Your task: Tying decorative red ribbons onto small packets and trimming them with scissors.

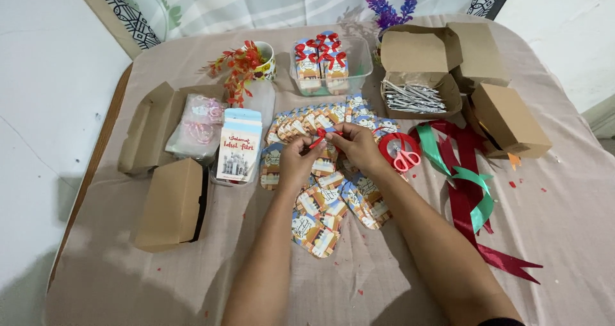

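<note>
Brown cardboard boxes, red scissors and green ribbon lie about the table.

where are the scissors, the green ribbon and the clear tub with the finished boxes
scissors (404,158): head view, on the red handles
green ribbon (475,186): head view, on the middle of the strip
clear tub (364,62): head view, on its right wall

Table with brown wood edge, covered by beige cloth. White wall on left, patterned curtain behind, white wall at right. Even indoor light.
</note>
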